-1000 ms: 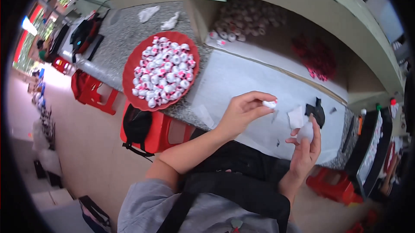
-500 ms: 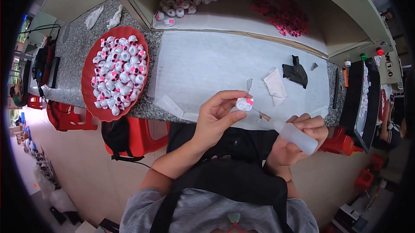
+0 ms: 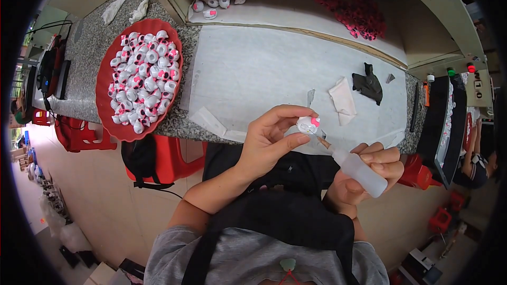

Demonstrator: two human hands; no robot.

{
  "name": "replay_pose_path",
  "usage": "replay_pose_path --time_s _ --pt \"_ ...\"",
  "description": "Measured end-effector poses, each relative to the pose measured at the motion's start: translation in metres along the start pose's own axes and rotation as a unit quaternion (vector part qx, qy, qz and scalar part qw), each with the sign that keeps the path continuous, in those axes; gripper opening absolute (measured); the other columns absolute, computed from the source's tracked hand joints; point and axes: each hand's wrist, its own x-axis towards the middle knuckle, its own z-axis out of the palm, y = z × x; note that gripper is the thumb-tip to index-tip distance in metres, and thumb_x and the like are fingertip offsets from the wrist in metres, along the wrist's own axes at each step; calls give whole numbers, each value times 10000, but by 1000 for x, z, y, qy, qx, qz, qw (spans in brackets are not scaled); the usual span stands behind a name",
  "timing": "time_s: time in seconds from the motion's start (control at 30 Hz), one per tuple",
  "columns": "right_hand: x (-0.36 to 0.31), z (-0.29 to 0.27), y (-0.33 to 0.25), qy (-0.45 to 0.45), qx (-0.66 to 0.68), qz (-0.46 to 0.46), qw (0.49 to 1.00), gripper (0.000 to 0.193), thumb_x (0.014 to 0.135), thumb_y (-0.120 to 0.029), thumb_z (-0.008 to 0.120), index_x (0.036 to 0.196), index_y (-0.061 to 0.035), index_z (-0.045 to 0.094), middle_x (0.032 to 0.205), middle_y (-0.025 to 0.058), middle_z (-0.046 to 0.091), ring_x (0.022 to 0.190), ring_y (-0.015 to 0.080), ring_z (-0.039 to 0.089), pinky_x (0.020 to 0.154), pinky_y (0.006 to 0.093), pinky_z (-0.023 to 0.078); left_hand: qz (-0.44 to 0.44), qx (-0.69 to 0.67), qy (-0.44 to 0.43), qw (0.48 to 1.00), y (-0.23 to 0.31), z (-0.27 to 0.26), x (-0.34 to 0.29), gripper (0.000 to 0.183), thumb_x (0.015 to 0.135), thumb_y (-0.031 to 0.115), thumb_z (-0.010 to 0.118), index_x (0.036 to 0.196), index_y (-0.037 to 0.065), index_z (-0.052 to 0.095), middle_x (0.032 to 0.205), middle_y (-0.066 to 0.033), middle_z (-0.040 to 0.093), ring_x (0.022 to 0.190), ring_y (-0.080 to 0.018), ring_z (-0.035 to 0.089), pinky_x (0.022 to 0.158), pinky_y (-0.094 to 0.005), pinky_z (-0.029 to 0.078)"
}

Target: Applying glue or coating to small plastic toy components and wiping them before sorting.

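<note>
Between thumb and fingers my left hand (image 3: 274, 139) pinches a small white toy head (image 3: 306, 124) with a pink bow-like patch. Wrapped round a translucent white squeeze bottle (image 3: 359, 171) is my right hand (image 3: 377, 166). The bottle slants up to the left, and its thin nozzle (image 3: 323, 141) points at the toy head, at or very near its lower right side; I cannot tell whether they touch. Both hands are above the near edge of the white sheet (image 3: 253, 73) on the bench. To the left, a red scalloped tray (image 3: 101, 92) holds many similar white heads with pink parts.
A shelf box behind the sheet holds a heap of white heads (image 3: 224, 2) and a pile of pink pieces (image 3: 362, 18). A white cloth (image 3: 342, 100) and a black scrap (image 3: 368, 85) lie on the sheet's right. Red stools (image 3: 182, 158) stand below the bench.
The toy head has turned in my left fingers, so its pink patch now sits toward the right. The bottle remains in my right hand, nozzle still by the head. The view has shifted slightly.
</note>
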Motion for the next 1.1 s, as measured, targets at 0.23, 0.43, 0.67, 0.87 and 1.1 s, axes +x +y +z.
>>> replay_pose_path --time_s 0.23,0.43,0.67,0.87,1.1 --pt "-1 -2 -1 -13 5 6 1000 443 579 -301 712 756 -97 361 689 19 378 500 64 345 430 158 313 14 4 -7 1000 -3 -1 1 320 698 -47 530 1003 -15 438 992 -142 492 928 -178 482 800 -296 399" --pt "1 -3 -2 -21 3 -33 999 418 597 -264 702 750 -88 356 692 25 381 511 71 352 428 162 320 4 -16 -5 1000 -2 -1 -1 317 702 -28 535 1003 -15 437 987 -136 497 915 -175 490 794 -288 399" --pt "0 -4 0 -29 3 -50 998 430 600 -275 702 753 -84 349 695 25 379 517 72 350 442 159 323 -15 -15 -4 1000 -2 2 -1 314 703 -38 525 1003 -14 438 978 -139 504 914 -172 494 791 -283 403" --pt "-2 -4 -2 -33 8 -36 999 435 597 -275 705 744 -87 341 696 18 369 518 74 339 446 159 317 -13 -10 -7 1000 -3 2 -1 314 701 -56 514 1004 -16 438 981 -145 501 918 -173 491 789 -291 407" --pt "-1 -3 -2 -28 6 -40 999 422 608 -259 696 742 -88 333 695 17 363 519 77 339 443 156 314 -20 -6 -9 1000 -3 2 -2 317 698 -59 516 1002 -17 439 977 -143 500 926 -175 484 791 -295 406"
